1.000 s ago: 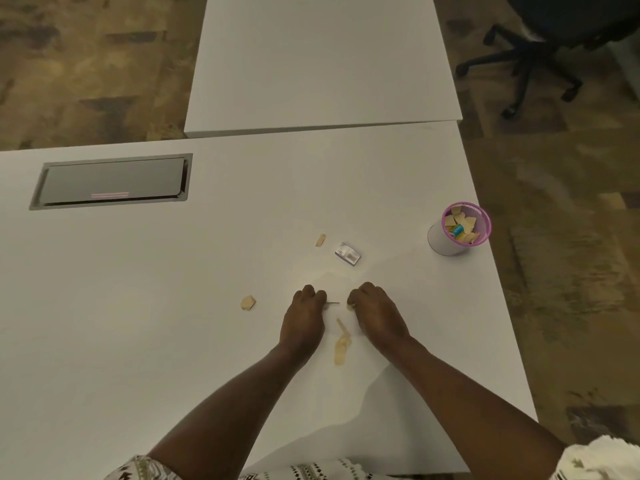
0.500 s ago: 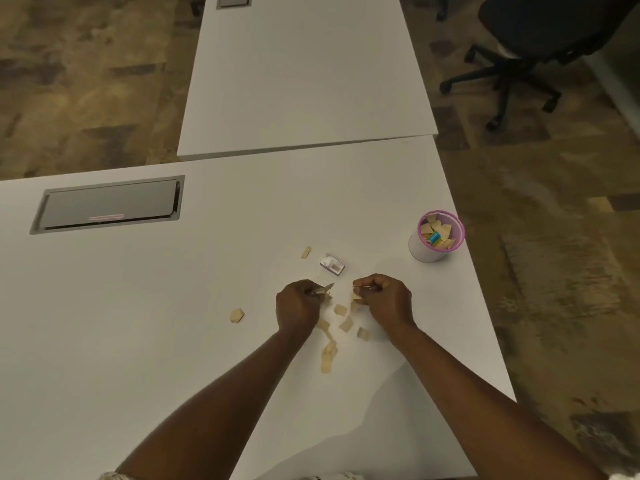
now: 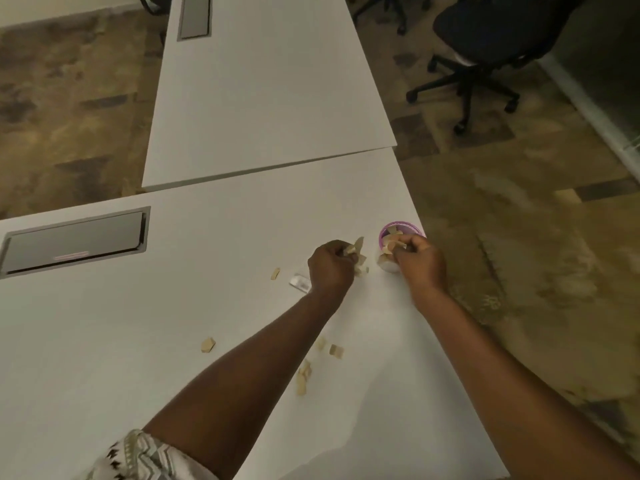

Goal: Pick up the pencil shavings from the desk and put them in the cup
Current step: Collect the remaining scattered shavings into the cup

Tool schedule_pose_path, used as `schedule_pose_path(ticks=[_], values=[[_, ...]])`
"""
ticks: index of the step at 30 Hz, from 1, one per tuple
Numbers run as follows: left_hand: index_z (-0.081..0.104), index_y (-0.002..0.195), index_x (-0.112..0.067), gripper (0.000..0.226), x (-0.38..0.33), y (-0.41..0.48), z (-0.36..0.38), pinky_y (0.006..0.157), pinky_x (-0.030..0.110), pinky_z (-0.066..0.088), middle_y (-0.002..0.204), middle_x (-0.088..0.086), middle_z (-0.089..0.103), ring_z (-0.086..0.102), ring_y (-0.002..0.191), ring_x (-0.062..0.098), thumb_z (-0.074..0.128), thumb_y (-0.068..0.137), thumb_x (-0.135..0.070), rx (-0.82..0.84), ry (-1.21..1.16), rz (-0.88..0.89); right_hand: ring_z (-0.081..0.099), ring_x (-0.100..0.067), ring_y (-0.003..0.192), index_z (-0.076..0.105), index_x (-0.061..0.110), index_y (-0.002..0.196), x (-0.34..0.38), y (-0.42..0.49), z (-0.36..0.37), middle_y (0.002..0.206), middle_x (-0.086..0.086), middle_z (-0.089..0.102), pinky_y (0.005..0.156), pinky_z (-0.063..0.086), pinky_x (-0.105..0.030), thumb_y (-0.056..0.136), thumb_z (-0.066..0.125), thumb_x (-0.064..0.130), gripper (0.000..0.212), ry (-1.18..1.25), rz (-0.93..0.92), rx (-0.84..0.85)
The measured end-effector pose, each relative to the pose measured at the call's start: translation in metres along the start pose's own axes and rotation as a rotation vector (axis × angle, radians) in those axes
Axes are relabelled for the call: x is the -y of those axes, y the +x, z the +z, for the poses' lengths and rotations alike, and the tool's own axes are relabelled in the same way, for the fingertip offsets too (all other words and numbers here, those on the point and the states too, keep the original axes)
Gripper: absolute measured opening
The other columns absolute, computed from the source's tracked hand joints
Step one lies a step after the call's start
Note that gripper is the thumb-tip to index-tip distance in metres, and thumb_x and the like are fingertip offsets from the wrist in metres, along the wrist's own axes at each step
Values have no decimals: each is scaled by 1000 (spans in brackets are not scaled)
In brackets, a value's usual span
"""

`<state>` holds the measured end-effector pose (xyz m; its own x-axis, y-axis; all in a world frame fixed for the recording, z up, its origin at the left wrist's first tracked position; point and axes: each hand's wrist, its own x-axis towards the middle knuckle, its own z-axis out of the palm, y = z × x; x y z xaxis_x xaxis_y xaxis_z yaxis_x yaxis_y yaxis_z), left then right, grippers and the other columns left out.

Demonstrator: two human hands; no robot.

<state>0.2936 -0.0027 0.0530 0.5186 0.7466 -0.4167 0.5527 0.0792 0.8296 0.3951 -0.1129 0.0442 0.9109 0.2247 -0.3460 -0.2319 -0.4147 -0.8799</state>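
A white cup with a pink rim (image 3: 398, 229) stands near the desk's right edge, with tan shavings inside. My right hand (image 3: 420, 261) is at the cup's near side, fingers pinched on shavings over its mouth. My left hand (image 3: 330, 268) is just left of the cup, closed on several tan shavings (image 3: 358, 252) that stick out of its fingers. More pencil shavings lie on the white desk (image 3: 173, 341): one (image 3: 207, 344) left of my left forearm, one (image 3: 275, 273) left of my left hand, and a small scatter (image 3: 322, 358) between my forearms.
A small silver sharpener (image 3: 300, 283) lies by my left wrist. A grey cable hatch (image 3: 74, 241) is set in the desk at far left. A second white desk (image 3: 263, 91) adjoins behind. A black office chair (image 3: 485, 46) stands on the carpet at right.
Both hands lifted shavings from the pile and moved up and right to the cup. Several shavings stayed on the desk where the hands were. The camera tilted toward the cup.
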Motion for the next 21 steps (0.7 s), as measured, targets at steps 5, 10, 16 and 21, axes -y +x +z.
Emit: schedule_pose_path(ticks=[5, 10, 16, 21], values=[[75, 83, -11, 13, -42, 19, 42, 79, 43, 59, 79, 6, 74, 70, 81, 29, 63, 83, -9, 14, 75, 106, 64, -19, 79, 67, 22, 80, 4, 35, -15, 85, -2, 70, 64, 48, -19, 87, 65, 9, 15, -101, 10, -38], [75, 84, -9, 14, -55, 28, 64, 74, 33, 54, 84, 8, 75, 67, 82, 27, 61, 84, -10, 67, 185, 138, 70, -26, 91, 75, 17, 98, 4, 51, -19, 100, -6, 74, 78, 61, -37, 88, 61, 6, 20, -134, 39, 59], [77, 103, -10, 23, -55, 33, 66, 88, 38, 57, 105, 10, 76, 68, 100, 27, 62, 85, -8, 164, 265, 152, 69, -25, 99, 73, 15, 110, 11, 53, -27, 109, -7, 73, 90, 58, -40, 87, 55, 9, 30, -235, 26, 138], [76, 111, -9, 31, -54, 34, 60, 91, 33, 55, 115, 10, 74, 66, 107, 26, 59, 85, -3, 180, 339, 215, 65, -20, 84, 73, 15, 99, 15, 45, -32, 101, -4, 72, 63, 47, -21, 88, 59, 12, 18, -450, -141, 27]])
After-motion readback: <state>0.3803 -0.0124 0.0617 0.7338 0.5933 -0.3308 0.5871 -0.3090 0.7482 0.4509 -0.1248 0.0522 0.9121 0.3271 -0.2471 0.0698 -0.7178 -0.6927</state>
